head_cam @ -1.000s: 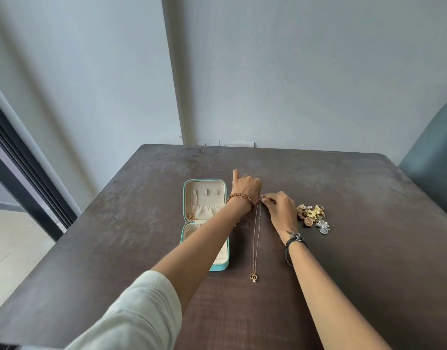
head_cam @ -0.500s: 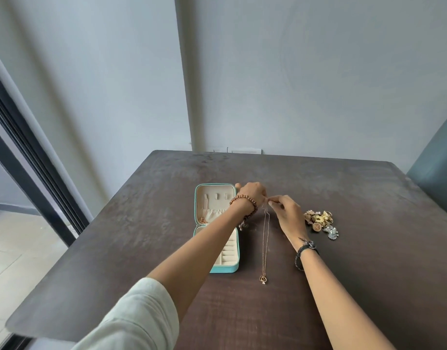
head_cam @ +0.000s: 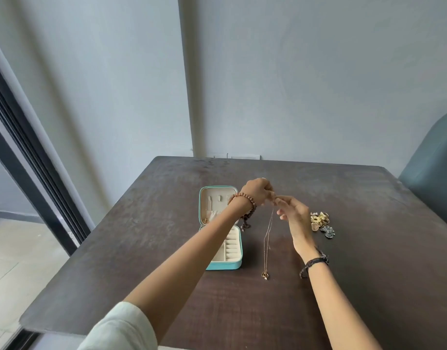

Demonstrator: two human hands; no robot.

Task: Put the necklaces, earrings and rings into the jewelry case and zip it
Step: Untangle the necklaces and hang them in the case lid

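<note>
A thin gold necklace point(head_cam: 267, 238) hangs from both hands, its pendant point(head_cam: 265, 275) resting on the dark table point(head_cam: 368, 248). My left hand point(head_cam: 258, 192) and my right hand point(head_cam: 294, 214) pinch the chain's top end together, a little above the table. The teal jewelry case point(head_cam: 217, 266) lies open just left of the chain, cream inside, with a small gold piece point(head_cam: 205, 221) in its lid pocket. A pile of gold and silver earrings and rings point(head_cam: 321, 223) sits right of my right hand.
The table's left edge drops to a tiled floor beside a dark door frame point(head_cam: 28, 178). A teal chair back point(head_cam: 434, 173) stands at the far right. A grey wall runs behind the table.
Both hands have lifted the chain's top end off the table, so the necklace now hangs with only the pendant end down. The camera view has tilted upward.
</note>
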